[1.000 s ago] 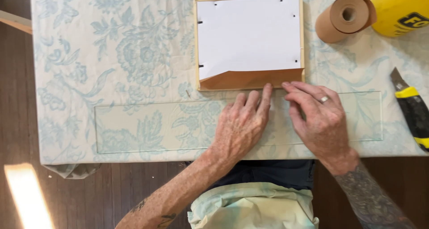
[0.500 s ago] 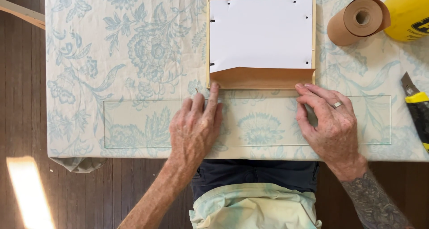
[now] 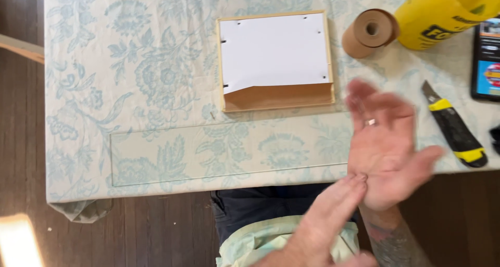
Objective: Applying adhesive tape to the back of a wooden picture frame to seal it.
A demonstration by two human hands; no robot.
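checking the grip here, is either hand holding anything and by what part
Nothing is held. The right hand is open, palm up; the left hand fingertips touch its palm.

The right hand (image 3: 388,142) is raised palm-up over the near table edge, fingers spread, a ring on one finger. The left hand (image 3: 333,215) comes in from five o'clock, its fingertips (image 3: 358,179) touching the heel of the right palm; both are motion-blurred, so the exact contact is hard to judge. At twelve o'clock from the hands lies a wooden picture frame (image 3: 276,59), back up, white sheet above brown paper. A clear strip (image 3: 229,152) lies along the floral tablecloth (image 3: 130,64) at nine o'clock. A brown tape roll (image 3: 370,33) sits at one o'clock, a yellow utility knife (image 3: 453,124) at three.
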